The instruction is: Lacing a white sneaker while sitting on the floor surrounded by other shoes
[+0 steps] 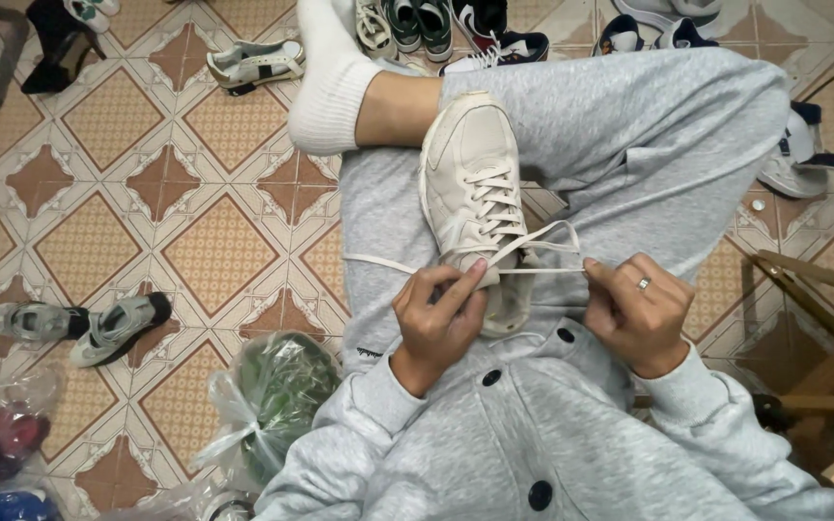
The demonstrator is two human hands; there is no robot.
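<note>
A cream lace-up sneaker (pixel 470 183) rests on my lap, toe pointing away, against my grey trousers (pixel 649 135). My left hand (pixel 436 323) pinches a cream shoelace (pixel 533 253) at the shoe's top eyelets, thumb and forefinger pressed together. My right hand (pixel 641 314), with a ring on one finger, grips the other end of the lace and holds it taut to the right. A loop of lace stands between the two hands. One loose lace end trails left across my thigh. My crossed leg in a white sock (pixel 332 77) lies beyond the shoe.
Patterned tile floor (pixel 176 241) all around. Grey sandals (pixel 79 326) lie at left, a white sneaker (pixel 255 64) at the far left, several dark and white shoes (pixel 456 24) at the top. A clear plastic bag (pixel 277 396) with something green sits by my left elbow. Wooden frame (pixel 822 367) at right.
</note>
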